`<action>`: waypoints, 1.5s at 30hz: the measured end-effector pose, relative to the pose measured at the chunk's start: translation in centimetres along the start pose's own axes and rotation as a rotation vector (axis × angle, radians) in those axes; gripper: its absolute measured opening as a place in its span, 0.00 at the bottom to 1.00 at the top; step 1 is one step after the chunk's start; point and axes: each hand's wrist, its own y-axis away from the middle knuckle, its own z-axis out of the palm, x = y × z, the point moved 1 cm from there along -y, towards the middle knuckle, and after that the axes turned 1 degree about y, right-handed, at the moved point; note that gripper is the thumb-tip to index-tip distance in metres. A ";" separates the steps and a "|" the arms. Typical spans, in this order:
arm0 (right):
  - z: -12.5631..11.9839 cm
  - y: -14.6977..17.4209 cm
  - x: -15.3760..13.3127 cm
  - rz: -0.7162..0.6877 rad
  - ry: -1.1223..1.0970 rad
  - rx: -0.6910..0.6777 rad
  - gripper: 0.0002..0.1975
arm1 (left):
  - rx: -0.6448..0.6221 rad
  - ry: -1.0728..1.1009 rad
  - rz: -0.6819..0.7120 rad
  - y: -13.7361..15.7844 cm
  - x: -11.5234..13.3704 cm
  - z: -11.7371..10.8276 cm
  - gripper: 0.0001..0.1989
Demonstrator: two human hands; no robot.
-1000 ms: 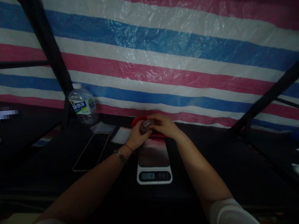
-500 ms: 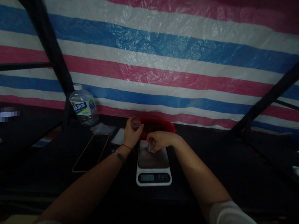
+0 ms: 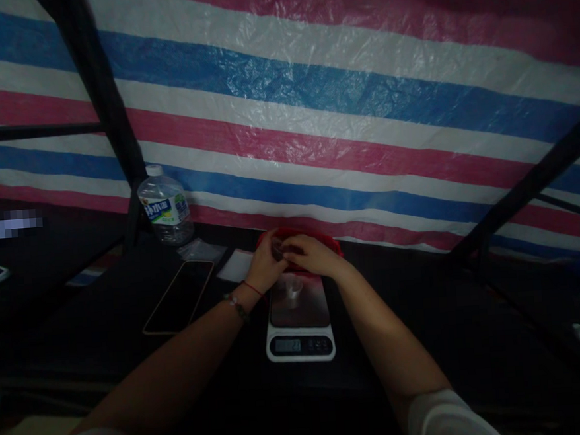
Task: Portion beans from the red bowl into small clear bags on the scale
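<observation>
Both hands meet at the far end of the kitchen scale point(image 3: 299, 323), just over the near rim of a red bowl point(image 3: 327, 242). The left hand point(image 3: 265, 267) is closed around a small round container point(image 3: 277, 248), which it holds with fingers curled; only a little of the container shows between the two hands. The right hand point(image 3: 306, 255) lies just beside it, its fingertips touching the same container from the right side, so the two hands are together and not apart. If the right hand pinches something of its own, the dim light does not let me tell.

On the shiny plate of the scale, near its far edge, stands a small clear cup point(image 3: 293, 288). It is free, no hand touches it, and it sits just below the hands. The display of the scale is lit, at its near edge, but the digits are too small to read.

Everything rests on a dark bench point(image 3: 426, 314). To the left of the scale lies a phone point(image 3: 179, 296) with dark screen, and a white card point(image 3: 236, 266) between them. Further left and far stands a water bottle point(image 3: 165, 205), upright, against the striped tarp point(image 3: 312, 110)
</observation>
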 end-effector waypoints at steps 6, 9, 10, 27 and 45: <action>-1.5 0.1 1.5 0.061 0.096 0.098 0.06 | -0.077 0.165 0.025 0.0 -0.2 -0.1 0.39; -2.6 0.4 1.9 0.073 0.065 0.183 0.09 | -0.173 0.355 -0.012 -0.1 -0.7 0.1 0.34; -2.7 0.5 2.0 0.074 0.044 0.194 0.09 | -0.209 0.411 -0.026 -0.2 -1.0 0.2 0.31; -0.8 0.2 5.4 0.309 -0.318 0.179 0.14 | -0.201 0.482 -0.217 -0.3 -2.3 0.8 0.16; 0.4 -0.1 5.5 0.298 -0.297 0.245 0.12 | -0.169 0.478 -0.200 -0.6 -1.4 0.3 0.18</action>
